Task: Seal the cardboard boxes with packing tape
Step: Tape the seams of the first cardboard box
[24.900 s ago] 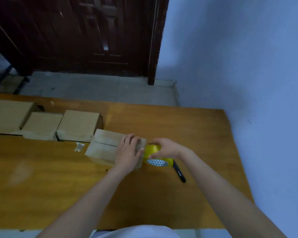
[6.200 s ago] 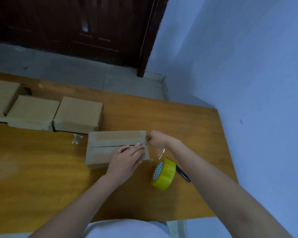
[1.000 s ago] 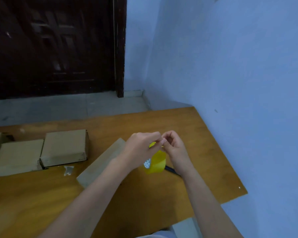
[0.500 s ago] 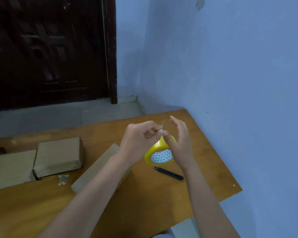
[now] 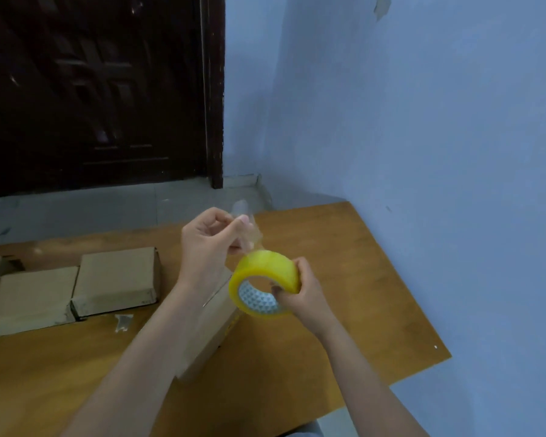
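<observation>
Smooth orange-brown wooden table (image 5: 344, 279), glossy top

Plain cardboard box (image 5: 208, 335) lies slantwise on table under forearms, mostly hidden, matte brown

Right hand (image 5: 303, 294) grips yellow tape roll (image 5: 264, 287) above box, fingers curled round outer band, thumb in core; roll glossy, translucent, white patterned inner ring

Left hand (image 5: 207, 244) just above roll, pinches clear tape strip (image 5: 248, 228) pulled up from it

Crumpled tape scrap (image 5: 123, 321) on table

Two more flat boxes (image 5: 117, 279) side by side further left, flaps closed

Beyond: grey floor (image 5: 92, 212), dark carved door (image 5: 92, 89), blue wall (image 5: 423, 121)
</observation>
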Demonstrator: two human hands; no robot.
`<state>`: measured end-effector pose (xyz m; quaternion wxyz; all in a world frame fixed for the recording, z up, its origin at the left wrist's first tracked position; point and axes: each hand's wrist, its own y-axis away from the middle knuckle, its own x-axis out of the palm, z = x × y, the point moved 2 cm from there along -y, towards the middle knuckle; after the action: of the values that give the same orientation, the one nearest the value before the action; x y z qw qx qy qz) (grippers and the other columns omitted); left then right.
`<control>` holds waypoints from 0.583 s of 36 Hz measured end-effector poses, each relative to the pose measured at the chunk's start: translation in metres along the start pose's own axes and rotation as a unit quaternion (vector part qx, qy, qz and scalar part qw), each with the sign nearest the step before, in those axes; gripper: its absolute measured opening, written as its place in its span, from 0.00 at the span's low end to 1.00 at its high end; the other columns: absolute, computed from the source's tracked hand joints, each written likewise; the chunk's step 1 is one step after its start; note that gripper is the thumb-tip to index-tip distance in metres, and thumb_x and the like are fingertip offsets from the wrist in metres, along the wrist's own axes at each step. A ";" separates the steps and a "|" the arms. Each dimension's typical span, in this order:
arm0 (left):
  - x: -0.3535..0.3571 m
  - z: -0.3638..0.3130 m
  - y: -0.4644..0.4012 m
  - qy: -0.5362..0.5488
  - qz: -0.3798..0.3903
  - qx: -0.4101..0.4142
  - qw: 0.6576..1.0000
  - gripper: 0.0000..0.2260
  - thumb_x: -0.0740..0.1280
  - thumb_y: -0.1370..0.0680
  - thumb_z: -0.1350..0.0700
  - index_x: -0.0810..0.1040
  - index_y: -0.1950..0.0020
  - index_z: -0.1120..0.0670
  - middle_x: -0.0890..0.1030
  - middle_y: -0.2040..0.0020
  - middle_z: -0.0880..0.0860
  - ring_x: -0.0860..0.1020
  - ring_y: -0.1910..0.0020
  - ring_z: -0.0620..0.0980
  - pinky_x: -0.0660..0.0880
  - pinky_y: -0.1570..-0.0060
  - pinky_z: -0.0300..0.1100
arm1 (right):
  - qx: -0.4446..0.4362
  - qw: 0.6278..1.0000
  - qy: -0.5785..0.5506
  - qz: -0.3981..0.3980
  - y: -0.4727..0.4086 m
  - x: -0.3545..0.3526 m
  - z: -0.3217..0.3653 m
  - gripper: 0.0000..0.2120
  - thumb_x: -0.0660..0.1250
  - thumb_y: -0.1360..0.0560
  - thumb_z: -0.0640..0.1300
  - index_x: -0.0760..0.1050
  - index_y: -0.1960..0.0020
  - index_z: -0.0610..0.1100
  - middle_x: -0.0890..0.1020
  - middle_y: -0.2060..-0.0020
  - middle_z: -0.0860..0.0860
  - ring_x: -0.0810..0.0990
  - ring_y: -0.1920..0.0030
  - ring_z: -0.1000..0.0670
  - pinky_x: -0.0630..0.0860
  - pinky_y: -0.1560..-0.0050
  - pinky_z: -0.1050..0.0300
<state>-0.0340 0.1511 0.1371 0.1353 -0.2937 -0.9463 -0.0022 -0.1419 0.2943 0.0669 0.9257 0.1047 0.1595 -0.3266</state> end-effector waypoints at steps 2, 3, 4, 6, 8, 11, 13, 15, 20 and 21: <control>-0.012 0.003 0.000 0.008 -0.028 -0.008 1.000 0.09 0.71 0.26 0.60 0.75 0.65 0.54 0.84 0.64 0.57 0.81 0.69 0.53 0.78 0.68 0.43 | -0.030 0.998 0.016 -0.045 0.002 -0.001 0.009 0.17 0.70 0.39 0.46 0.65 0.56 0.48 0.70 0.68 0.55 0.68 0.70 0.59 0.67 0.69 0.58; -0.017 0.005 0.000 0.015 -0.043 -0.014 0.999 0.09 0.71 0.26 0.60 0.75 0.65 0.54 0.84 0.64 0.56 0.81 0.69 0.53 0.77 0.67 0.43 | -0.046 0.997 0.033 -0.059 0.002 -0.001 0.012 0.19 0.71 0.40 0.47 0.65 0.56 0.49 0.71 0.68 0.55 0.69 0.70 0.59 0.67 0.71 0.57; -0.021 0.007 0.000 0.023 -0.057 -0.021 0.998 0.09 0.71 0.26 0.60 0.75 0.65 0.53 0.84 0.63 0.55 0.81 0.69 0.52 0.77 0.67 0.43 | -0.062 0.994 0.056 -0.066 0.003 -0.001 0.016 0.20 0.72 0.41 0.49 0.65 0.56 0.50 0.71 0.68 0.55 0.70 0.70 0.58 0.68 0.71 0.56; -0.027 0.012 -0.001 0.045 -0.084 -0.035 0.995 0.08 0.71 0.26 0.61 0.75 0.64 0.54 0.84 0.63 0.55 0.80 0.69 0.51 0.78 0.66 0.45 | -0.087 0.988 0.112 -0.066 0.005 0.001 0.022 0.21 0.73 0.41 0.49 0.64 0.56 0.51 0.72 0.68 0.55 0.70 0.69 0.56 0.68 0.70 0.55; -0.031 0.016 -0.001 0.074 -0.107 -0.051 0.990 0.08 0.71 0.26 0.63 0.75 0.63 0.55 0.84 0.63 0.54 0.79 0.68 0.50 0.79 0.66 0.44 | -0.105 0.981 0.152 -0.059 0.007 0.004 0.027 0.22 0.74 0.41 0.48 0.62 0.57 0.53 0.72 0.68 0.54 0.70 0.68 0.55 0.67 0.69 0.56; -0.031 0.023 0.000 0.140 -0.129 -0.087 0.978 0.09 0.70 0.26 0.64 0.74 0.63 0.54 0.83 0.63 0.53 0.78 0.68 0.46 0.79 0.67 0.41 | -0.122 0.972 0.192 -0.063 0.009 0.009 0.029 0.24 0.77 0.39 0.45 0.62 0.55 0.53 0.70 0.67 0.55 0.69 0.69 0.54 0.66 0.69 0.57; -0.032 0.028 0.003 0.192 -0.136 -0.119 0.965 0.08 0.70 0.26 0.64 0.75 0.58 0.52 0.83 0.60 0.54 0.79 0.65 0.47 0.78 0.67 0.38 | -0.129 0.964 0.222 -0.069 0.010 0.011 0.031 0.24 0.76 0.39 0.46 0.63 0.53 0.49 0.70 0.67 0.56 0.69 0.68 0.53 0.66 0.69 0.56; -0.034 0.032 0.005 0.233 -0.138 -0.150 0.951 0.12 0.71 0.27 0.61 0.74 0.48 0.50 0.83 0.58 0.54 0.81 0.64 0.47 0.79 0.66 0.37 | -0.134 0.956 0.252 -0.069 0.011 0.011 0.032 0.24 0.76 0.38 0.46 0.63 0.52 0.48 0.69 0.67 0.57 0.69 0.68 0.52 0.64 0.70 0.59; -0.038 0.040 0.011 0.229 -0.116 -0.204 0.945 0.22 0.72 0.34 0.55 0.75 0.41 0.54 0.85 0.55 0.52 0.80 0.69 0.46 0.80 0.66 0.37 | -0.134 0.943 0.293 -0.080 0.012 0.006 0.029 0.23 0.76 0.39 0.44 0.67 0.50 0.44 0.72 0.65 0.54 0.71 0.66 0.49 0.63 0.69 0.58; -0.038 0.041 0.012 0.220 -0.109 -0.206 0.947 0.22 0.72 0.34 0.54 0.75 0.41 0.55 0.85 0.55 0.52 0.80 0.70 0.46 0.80 0.65 0.37 | -0.134 0.942 0.298 -0.082 0.011 0.005 0.028 0.23 0.76 0.39 0.43 0.68 0.50 0.43 0.72 0.64 0.54 0.71 0.66 0.49 0.64 0.68 0.57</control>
<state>-0.0076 0.1427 0.0870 0.2755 -0.2027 -0.8981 -0.2764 -0.1249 0.2921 0.0920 0.8115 0.0586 0.4780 -0.3310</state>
